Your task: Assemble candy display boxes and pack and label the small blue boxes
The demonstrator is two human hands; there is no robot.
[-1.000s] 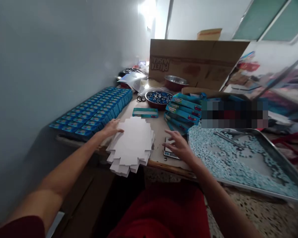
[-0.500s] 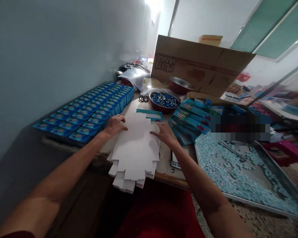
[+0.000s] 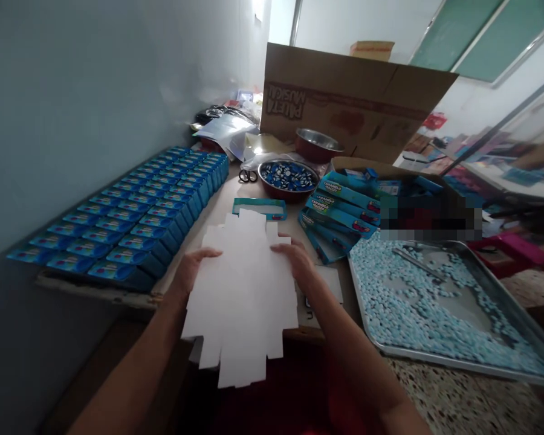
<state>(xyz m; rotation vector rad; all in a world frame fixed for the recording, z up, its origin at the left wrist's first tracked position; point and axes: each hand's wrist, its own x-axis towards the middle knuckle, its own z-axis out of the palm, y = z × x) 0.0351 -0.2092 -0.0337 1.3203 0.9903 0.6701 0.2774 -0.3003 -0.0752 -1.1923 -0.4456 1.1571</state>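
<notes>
Both my hands hold a stack of flat white die-cut box blanks [image 3: 242, 290], lifted off the table and tilted toward me. My left hand [image 3: 191, 269] grips its left edge and my right hand [image 3: 298, 261] grips its right edge. A single folded teal box [image 3: 259, 208] lies just beyond the stack. Rows of several closed blue boxes [image 3: 136, 217] line the wall on the left.
A metal tray [image 3: 517, 314] of small blue-white candies sits at the right. Stacked teal cartons [image 3: 340, 211], a red bowl of wrapped pieces [image 3: 288, 178], an empty steel bowl [image 3: 318, 144], scissors [image 3: 247, 176] and an upright cardboard sheet [image 3: 353, 99] stand behind.
My right hand moved from the dark item on the table to the stack's right edge. Both hands then lifted the white blanks off the table toward me.
</notes>
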